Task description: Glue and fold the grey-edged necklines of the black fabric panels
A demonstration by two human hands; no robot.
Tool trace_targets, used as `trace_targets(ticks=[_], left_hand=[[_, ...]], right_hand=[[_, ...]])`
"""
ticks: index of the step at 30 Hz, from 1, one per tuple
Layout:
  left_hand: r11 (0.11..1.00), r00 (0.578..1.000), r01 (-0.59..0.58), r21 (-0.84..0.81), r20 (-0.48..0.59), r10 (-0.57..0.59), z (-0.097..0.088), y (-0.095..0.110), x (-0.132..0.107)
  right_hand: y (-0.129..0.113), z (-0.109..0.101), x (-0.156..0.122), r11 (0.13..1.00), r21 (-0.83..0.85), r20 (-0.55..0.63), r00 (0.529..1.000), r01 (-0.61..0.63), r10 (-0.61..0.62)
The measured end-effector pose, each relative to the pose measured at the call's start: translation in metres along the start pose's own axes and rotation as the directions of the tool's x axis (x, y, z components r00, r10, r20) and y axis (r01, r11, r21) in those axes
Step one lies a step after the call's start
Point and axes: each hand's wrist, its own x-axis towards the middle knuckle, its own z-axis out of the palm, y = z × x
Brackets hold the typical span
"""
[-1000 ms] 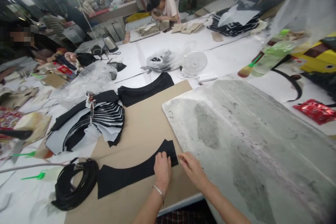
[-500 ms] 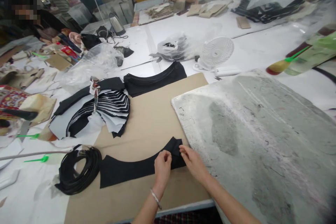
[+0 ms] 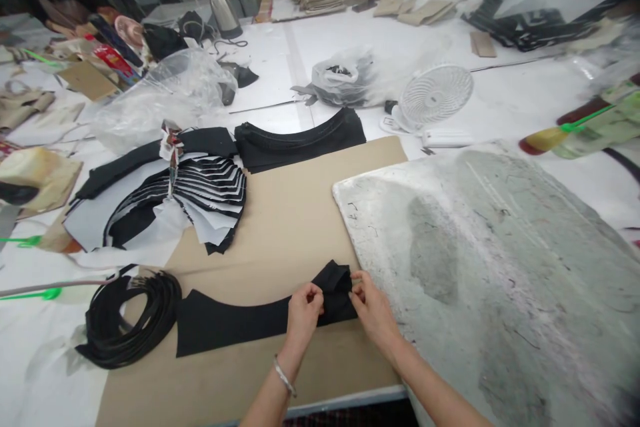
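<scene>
A curved black fabric piece [image 3: 230,323] lies flat on the tan board [image 3: 295,227], its right end folded up into a small raised flap. My left hand [image 3: 303,310] is closed in a pinch on the fabric, just left of the fold. At the right end, my right hand [image 3: 373,307] pinches the fabric's edge between thumb and fingers. To the left sits a coil of black strips [image 3: 163,320]. Behind it is a fanned, clipped bundle of black and white pieces [image 3: 220,197]. A stack of curved black pieces [image 3: 305,147] rests at the board's far edge.
A stained grey slab [image 3: 480,280] overlaps the board's right side. Farther back are a white fan [image 3: 437,97], a plastic bag [image 3: 340,77] and a metal kettle [image 3: 225,13]. Bottles with a green-handled brush [image 3: 545,140] lie right. Two other people are across the table.
The fabric's right end is lifted and folded more than before. My left hand has shifted slightly left along the piece. The camera view has turned a little.
</scene>
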Motion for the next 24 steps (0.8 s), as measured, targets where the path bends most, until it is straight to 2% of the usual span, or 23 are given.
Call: trace_targets(ticks=[3, 6, 8, 11, 16, 18, 20, 22, 24], left_hand=[[1.0, 0.999, -0.029, -0.007, -0.013, 0.029, -0.005, 0.0, 0.0], [0.998, 0.998, -0.065, 0.015, -0.023, 0.065, -0.007, 0.004, -0.002], [0.997, 0.997, -0.074, 0.035, -0.028, 0.075, -0.007, 0.007, -0.003], [0.995, 0.996, -0.07, 0.065, -0.045, 0.073, -0.005, 0.013, -0.004], [0.998, 0.993, -0.045, 0.054, -0.103, 0.05, -0.013, 0.017, -0.001], [0.999, 0.989, -0.028, 0.021, -0.145, 0.031, -0.025, 0.015, 0.001], [1.0, 0.982, 0.002, -0.027, -0.19, -0.007, -0.045, 0.011, 0.004], [0.995, 0.967, 0.044, -0.089, -0.245, -0.065, -0.074, 0.005, 0.005], [0.983, 0.937, 0.085, -0.162, -0.321, -0.134, -0.112, -0.002, 0.002]], right_hand=[[-0.004, 0.0, -0.003, 0.994, -0.113, -0.069, 0.997, 0.011, -0.019], [-0.013, 0.002, -0.006, 0.967, -0.22, -0.135, 0.978, 0.13, -0.162], [-0.018, 0.004, -0.005, 0.943, -0.228, -0.056, 0.963, 0.244, -0.263], [-0.019, 0.007, 0.003, 0.919, -0.219, 0.095, 0.944, 0.329, -0.315], [-0.008, 0.009, 0.019, 0.943, -0.18, 0.078, 0.96, 0.278, -0.269], [-0.006, 0.01, 0.023, 0.943, -0.203, 0.089, 0.964, 0.263, -0.249], [-0.004, 0.012, 0.024, 0.925, -0.274, 0.097, 0.964, 0.264, -0.247], [-0.004, 0.016, 0.024, 0.896, -0.351, 0.08, 0.963, 0.27, -0.258], [-0.005, 0.02, 0.024, 0.868, -0.42, 0.056, 0.962, 0.265, -0.267]])
